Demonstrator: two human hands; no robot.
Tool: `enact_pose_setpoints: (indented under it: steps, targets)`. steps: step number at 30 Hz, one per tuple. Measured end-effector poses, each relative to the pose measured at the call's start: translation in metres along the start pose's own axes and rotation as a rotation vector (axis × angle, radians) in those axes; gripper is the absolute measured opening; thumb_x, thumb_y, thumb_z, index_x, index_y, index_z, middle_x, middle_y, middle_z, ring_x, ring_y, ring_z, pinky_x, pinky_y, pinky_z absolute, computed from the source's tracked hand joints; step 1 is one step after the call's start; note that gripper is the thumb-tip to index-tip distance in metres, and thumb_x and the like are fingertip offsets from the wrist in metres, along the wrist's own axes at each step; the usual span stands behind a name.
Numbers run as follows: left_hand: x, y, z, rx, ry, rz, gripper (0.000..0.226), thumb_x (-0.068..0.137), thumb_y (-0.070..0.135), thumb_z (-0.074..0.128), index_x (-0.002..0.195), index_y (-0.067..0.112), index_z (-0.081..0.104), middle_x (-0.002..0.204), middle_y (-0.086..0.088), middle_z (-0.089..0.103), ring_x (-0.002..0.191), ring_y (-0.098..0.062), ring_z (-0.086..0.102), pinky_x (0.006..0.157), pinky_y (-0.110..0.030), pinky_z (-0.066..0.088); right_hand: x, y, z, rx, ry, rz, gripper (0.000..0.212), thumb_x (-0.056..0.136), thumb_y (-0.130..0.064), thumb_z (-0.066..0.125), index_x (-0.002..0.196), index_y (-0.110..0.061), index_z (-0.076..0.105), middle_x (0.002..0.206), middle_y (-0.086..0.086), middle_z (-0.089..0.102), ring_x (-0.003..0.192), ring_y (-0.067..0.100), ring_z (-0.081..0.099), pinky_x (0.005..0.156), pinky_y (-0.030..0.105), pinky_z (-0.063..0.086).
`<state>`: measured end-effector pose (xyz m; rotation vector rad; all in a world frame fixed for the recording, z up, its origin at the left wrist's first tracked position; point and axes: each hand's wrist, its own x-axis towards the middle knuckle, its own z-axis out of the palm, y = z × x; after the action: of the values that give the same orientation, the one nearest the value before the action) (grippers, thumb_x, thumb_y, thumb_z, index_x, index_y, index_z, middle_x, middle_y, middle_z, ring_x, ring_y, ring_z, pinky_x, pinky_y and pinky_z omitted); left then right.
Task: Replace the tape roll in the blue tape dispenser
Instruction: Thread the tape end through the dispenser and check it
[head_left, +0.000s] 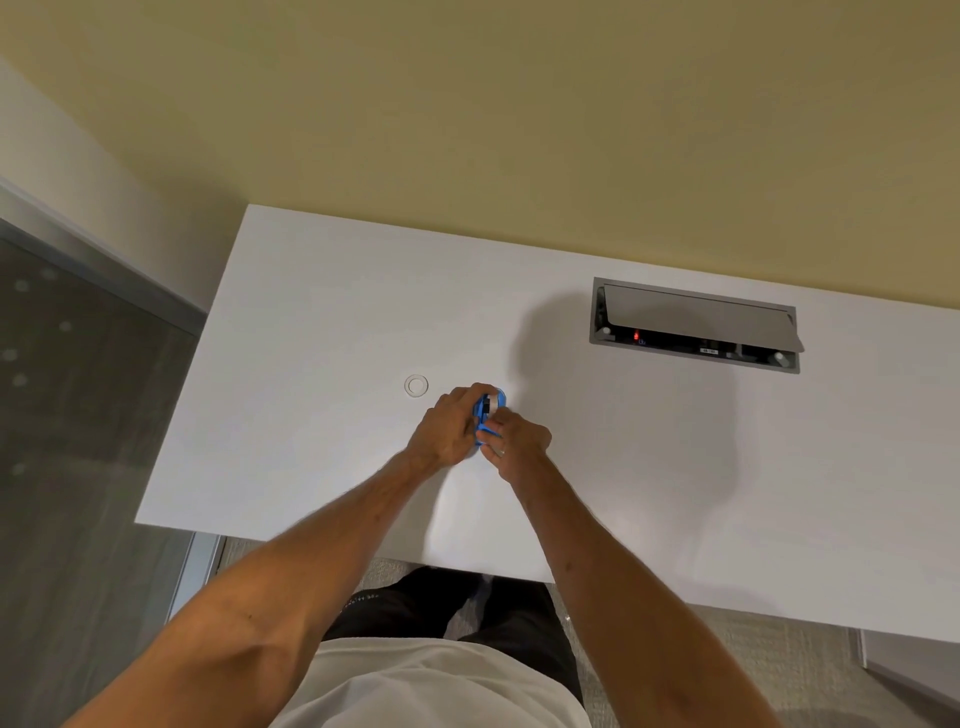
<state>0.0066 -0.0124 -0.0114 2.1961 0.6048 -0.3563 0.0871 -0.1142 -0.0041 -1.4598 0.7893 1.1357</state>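
Observation:
The blue tape dispenser (489, 411) stands on the white desk (322, 322), with a whitish tape roll showing in its top. My left hand (451, 427) wraps around its left side. My right hand (515, 437) pinches its lower right part, fingers closed on the blue front end. Both hands hide most of the dispenser. A small white ring (416, 385), like a bare tape core, lies flat on the desk just left of the hands, apart from them.
A grey cable hatch (693, 325) with its lid raised is set into the desk at the back right. A yellow wall runs behind the desk. The desk's near edge is close to my legs; a glass partition is at the left.

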Motion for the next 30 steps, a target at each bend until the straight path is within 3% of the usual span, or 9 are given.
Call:
enact_pose_setpoints:
  steps: [2,4,8,12,15,19,22,25,30]
  targets:
    - [-0.001,0.0,0.001,0.007,0.008,0.001,0.054,0.1,0.011,0.064,0.152,0.02,0.053,0.143,-0.008,0.066,0.13,-0.033,0.061,0.106,-0.054,0.056,0.002,0.002,0.001,-0.034,-0.022,-0.033,0.039,0.103,-0.017,0.063,0.137,0.0,0.059,0.137,0.019,0.066,0.126,0.037,0.067,0.11,0.047,0.054]
    - [-0.001,0.0,0.003,0.016,0.017,0.0,0.053,0.1,0.014,0.066,0.151,0.02,0.053,0.14,-0.009,0.066,0.127,-0.033,0.062,0.104,-0.054,0.057,0.004,0.005,-0.001,-0.058,0.058,-0.032,0.039,0.097,-0.019,0.073,0.127,0.003,0.065,0.128,0.02,0.072,0.119,0.038,0.071,0.103,0.048,0.053]
    - [-0.001,0.001,0.005,-0.01,0.027,-0.002,0.053,0.099,0.01,0.067,0.149,0.017,0.054,0.137,-0.01,0.068,0.124,-0.033,0.062,0.103,-0.054,0.057,0.009,0.01,-0.001,-0.079,0.078,-0.062,0.021,0.094,-0.02,0.076,0.106,-0.004,0.069,0.12,0.017,0.076,0.115,0.036,0.072,0.093,0.045,0.049]
    - [0.001,-0.002,0.005,-0.02,0.0,-0.006,0.054,0.097,0.004,0.064,0.149,0.017,0.054,0.139,-0.008,0.067,0.128,-0.033,0.062,0.105,-0.054,0.056,0.012,0.014,-0.005,-0.096,0.04,-0.078,0.034,0.097,-0.024,0.071,0.122,-0.001,0.069,0.125,0.016,0.075,0.114,0.036,0.072,0.09,0.044,0.046]
    - [0.0,-0.003,0.006,-0.047,-0.001,-0.013,0.058,0.094,0.007,0.058,0.151,0.016,0.051,0.141,-0.009,0.066,0.128,-0.033,0.061,0.108,-0.055,0.054,0.012,0.015,-0.007,-0.105,0.013,-0.068,0.037,0.097,-0.022,0.071,0.129,-0.002,0.067,0.128,0.016,0.073,0.103,0.033,0.069,0.096,0.047,0.046]
    - [0.0,-0.009,0.01,-0.057,-0.019,-0.052,0.084,0.093,0.008,0.071,0.166,0.013,0.031,0.162,-0.009,0.052,0.146,-0.033,0.054,0.121,-0.054,0.048,0.012,0.014,-0.009,-0.077,-0.009,-0.06,0.037,0.094,-0.016,0.071,0.128,-0.003,0.065,0.13,0.019,0.071,0.105,0.035,0.069,0.095,0.047,0.047]
    - [0.001,-0.017,0.014,0.048,-0.063,0.006,0.1,0.089,0.013,0.08,0.171,0.012,0.022,0.173,-0.007,0.038,0.158,-0.03,0.041,0.127,-0.049,0.043,0.015,0.014,-0.009,-0.067,-0.03,-0.06,0.045,0.095,-0.022,0.071,0.135,-0.003,0.061,0.133,0.018,0.069,0.118,0.039,0.068,0.105,0.053,0.047]
    - [0.004,-0.021,0.018,0.13,-0.054,0.048,0.096,0.093,0.023,0.079,0.171,0.013,0.023,0.175,-0.003,0.035,0.16,-0.027,0.038,0.128,-0.047,0.042,0.017,0.014,-0.008,-0.077,-0.021,-0.047,0.048,0.095,-0.025,0.075,0.135,-0.002,0.062,0.132,0.017,0.07,0.107,0.034,0.068,0.11,0.053,0.046]
    - [0.007,-0.021,0.022,0.244,0.019,0.045,0.085,0.097,0.03,0.074,0.169,0.017,0.03,0.169,0.004,0.045,0.155,-0.023,0.045,0.125,-0.041,0.044,0.018,0.014,-0.004,-0.097,0.034,-0.04,0.046,0.094,-0.02,0.077,0.135,-0.003,0.063,0.127,0.018,0.071,0.105,0.034,0.071,0.097,0.048,0.053]
